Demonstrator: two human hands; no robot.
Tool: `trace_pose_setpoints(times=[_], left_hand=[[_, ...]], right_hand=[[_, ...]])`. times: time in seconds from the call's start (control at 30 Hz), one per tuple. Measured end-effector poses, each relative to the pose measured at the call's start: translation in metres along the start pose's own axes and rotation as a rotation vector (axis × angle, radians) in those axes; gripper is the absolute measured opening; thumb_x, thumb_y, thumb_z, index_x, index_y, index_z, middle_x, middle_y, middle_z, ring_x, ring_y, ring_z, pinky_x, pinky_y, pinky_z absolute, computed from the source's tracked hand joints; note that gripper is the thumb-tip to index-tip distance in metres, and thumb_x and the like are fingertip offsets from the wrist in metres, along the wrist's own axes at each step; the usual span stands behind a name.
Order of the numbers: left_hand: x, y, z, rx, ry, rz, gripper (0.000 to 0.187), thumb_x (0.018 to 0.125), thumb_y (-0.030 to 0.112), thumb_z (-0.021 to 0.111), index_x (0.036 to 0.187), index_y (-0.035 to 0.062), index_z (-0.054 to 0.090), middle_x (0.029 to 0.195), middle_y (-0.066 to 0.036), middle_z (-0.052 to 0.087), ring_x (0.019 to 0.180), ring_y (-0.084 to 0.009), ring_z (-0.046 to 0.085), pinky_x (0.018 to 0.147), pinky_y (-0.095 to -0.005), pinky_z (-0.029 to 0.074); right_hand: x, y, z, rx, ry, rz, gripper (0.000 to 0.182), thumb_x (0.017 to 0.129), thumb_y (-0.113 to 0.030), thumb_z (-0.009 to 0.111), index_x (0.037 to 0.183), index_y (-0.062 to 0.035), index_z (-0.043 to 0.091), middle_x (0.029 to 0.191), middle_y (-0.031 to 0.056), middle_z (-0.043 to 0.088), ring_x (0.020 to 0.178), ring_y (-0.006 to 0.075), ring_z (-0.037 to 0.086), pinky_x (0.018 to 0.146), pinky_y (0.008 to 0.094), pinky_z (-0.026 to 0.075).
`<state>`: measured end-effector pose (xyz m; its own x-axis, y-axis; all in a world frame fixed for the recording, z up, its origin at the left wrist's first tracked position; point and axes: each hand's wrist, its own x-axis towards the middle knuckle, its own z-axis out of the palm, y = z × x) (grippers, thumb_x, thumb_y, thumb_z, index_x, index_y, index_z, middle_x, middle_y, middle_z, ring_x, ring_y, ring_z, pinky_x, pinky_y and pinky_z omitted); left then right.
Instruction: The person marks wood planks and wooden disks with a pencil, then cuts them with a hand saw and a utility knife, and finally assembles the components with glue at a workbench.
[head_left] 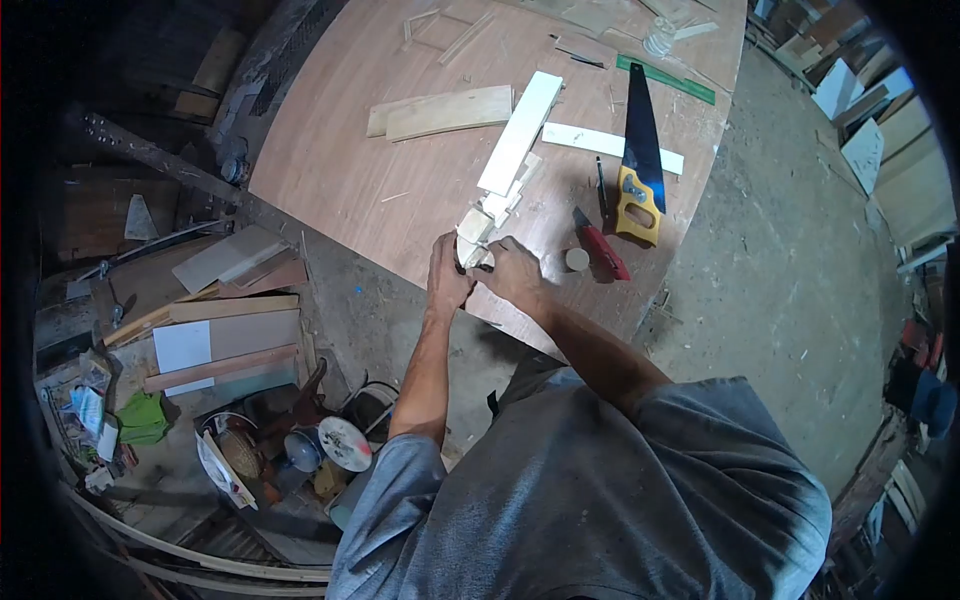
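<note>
Near the front edge of the wooden table point(330, 170), a small pale wooden piece point(474, 226) lies between my two hands. My left hand point(449, 272) is closed on its left side, and my right hand point(513, 270) has its fingers curled against its near right end. Fingertips are partly hidden, and the piece's exact shape is hard to make out. Just beyond it lie small wood blocks point(500, 204) and a long white board point(522, 132). Right of my right hand are a round wooden disc point(577, 260) and a red-handled knife point(602, 247).
A yellow-handled saw point(640, 195), a black pencil point(602, 188) and a white strip point(612, 146) lie at the right. Two pale boards point(450, 114) rest at the back left. A green ruler point(680, 82) is farther back. A cluttered bin point(270, 455) stands on the floor.
</note>
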<state>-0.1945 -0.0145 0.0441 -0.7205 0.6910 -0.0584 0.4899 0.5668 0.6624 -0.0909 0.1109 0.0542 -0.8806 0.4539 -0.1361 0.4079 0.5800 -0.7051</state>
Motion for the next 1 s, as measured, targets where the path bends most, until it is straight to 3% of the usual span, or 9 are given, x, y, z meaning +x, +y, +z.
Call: trace_pose_setpoints(times=[0.27, 0.37, 0.43, 0.53, 0.6, 0.7, 0.8, 0.87, 1.0], left_hand=[[0.001, 0.002, -0.02, -0.12, -0.159, -0.048, 0.083, 0.068, -0.002, 0.075, 0.141, 0.0001, 0.037, 0.139, -0.024, 0.039, 0.127, -0.0386, 0.046, 0.1, -0.0418, 0.046], [0.006, -0.009, -0.007, -0.101, -0.112, -0.016, 0.081, 0.069, 0.002, 0.076, 0.141, 0.0003, 0.038, 0.139, -0.025, 0.04, 0.124, -0.0396, 0.047, 0.1, -0.0423, 0.045], [0.01, -0.006, -0.001, 0.098, -0.027, -0.013, 0.079, 0.071, 0.005, 0.077, 0.14, 0.0005, 0.039, 0.135, -0.025, 0.043, 0.121, -0.0402, 0.049, 0.101, -0.0432, 0.044], [0.019, -0.002, 0.002, -0.012, -0.057, -0.122, 0.075, 0.071, 0.006, 0.077, 0.137, 0.0004, 0.042, 0.13, -0.025, 0.047, 0.119, -0.0406, 0.049, 0.102, -0.0438, 0.043], [0.019, -0.002, 0.004, 0.004, -0.023, -0.086, 0.074, 0.069, 0.007, 0.079, 0.134, -0.002, 0.045, 0.126, -0.024, 0.049, 0.113, -0.0384, 0.053, 0.098, -0.0431, 0.046], [0.019, -0.002, 0.003, 0.01, 0.016, -0.053, 0.072, 0.067, 0.007, 0.081, 0.131, -0.0047, 0.049, 0.12, -0.023, 0.053, 0.107, -0.0363, 0.058, 0.093, -0.0423, 0.049], [0.018, 0.003, 0.002, -0.018, 0.028, -0.07, 0.07, 0.067, 0.006, 0.08, 0.129, -0.0049, 0.05, 0.118, -0.023, 0.055, 0.108, -0.0365, 0.058, 0.093, -0.0421, 0.048], [0.017, 0.006, 0.001, -0.034, 0.034, -0.082, 0.07, 0.067, 0.006, 0.08, 0.129, -0.0049, 0.05, 0.118, -0.023, 0.055, 0.109, -0.0365, 0.058, 0.093, -0.042, 0.048], [0.015, 0.012, 0.001, -0.033, 0.05, -0.117, 0.072, 0.068, 0.006, 0.08, 0.131, -0.0052, 0.049, 0.12, -0.024, 0.055, 0.11, -0.0358, 0.058, 0.093, -0.041, 0.049]], right_hand=[[0.002, 0.001, 0.013, 0.073, 0.055, 0.135, 0.048, 0.071, -0.033, 0.079, 0.103, 0.0, 0.065, 0.105, 0.0186, 0.063, 0.1, 0.0348, 0.062, 0.087, 0.0432, 0.051], [-0.003, 0.013, 0.001, 0.132, 0.214, 0.109, 0.047, 0.072, -0.026, 0.08, 0.104, 0.0016, 0.061, 0.104, 0.0206, 0.062, 0.101, 0.0367, 0.061, 0.086, 0.0443, 0.05], [0.003, 0.025, -0.004, 0.184, 0.161, 0.108, 0.047, 0.073, -0.024, 0.079, 0.107, 0.0024, 0.06, 0.105, 0.0218, 0.061, 0.103, 0.0372, 0.06, 0.089, 0.0438, 0.049], [0.009, 0.034, -0.003, 0.231, 0.113, 0.064, 0.047, 0.074, -0.021, 0.077, 0.109, 0.0037, 0.058, 0.106, 0.0235, 0.06, 0.106, 0.0386, 0.058, 0.091, 0.0442, 0.048], [0.01, 0.037, 0.002, 0.233, 0.115, 0.021, 0.046, 0.075, -0.021, 0.078, 0.108, 0.0041, 0.058, 0.106, 0.024, 0.06, 0.106, 0.0396, 0.058, 0.091, 0.045, 0.048], [0.013, 0.04, 0.008, 0.242, 0.194, -0.049, 0.046, 0.074, -0.017, 0.08, 0.107, 0.0043, 0.055, 0.105, 0.0249, 0.061, 0.094, 0.0381, 0.064, 0.081, 0.044, 0.052], [0.014, 0.035, 0.007, 0.385, 0.176, 0.05, 0.048, 0.073, -0.013, 0.082, 0.107, 0.0045, 0.052, 0.103, 0.0245, 0.062, 0.085, 0.0356, 0.068, 0.074, 0.0422, 0.055], [0.017, 0.032, 0.003, 0.454, 0.123, 0.136, 0.046, 0.071, -0.013, 0.081, 0.105, 0.0056, 0.057, 0.105, 0.0241, 0.059, 0.1, 0.0409, 0.06, 0.087, 0.045, 0.05], [0.019, 0.03, 0.006, 0.435, 0.168, 0.086, 0.046, 0.071, -0.014, 0.081, 0.105, 0.0047, 0.057, 0.103, 0.0238, 0.059, 0.099, 0.0413, 0.06, 0.085, 0.0454, 0.05]])
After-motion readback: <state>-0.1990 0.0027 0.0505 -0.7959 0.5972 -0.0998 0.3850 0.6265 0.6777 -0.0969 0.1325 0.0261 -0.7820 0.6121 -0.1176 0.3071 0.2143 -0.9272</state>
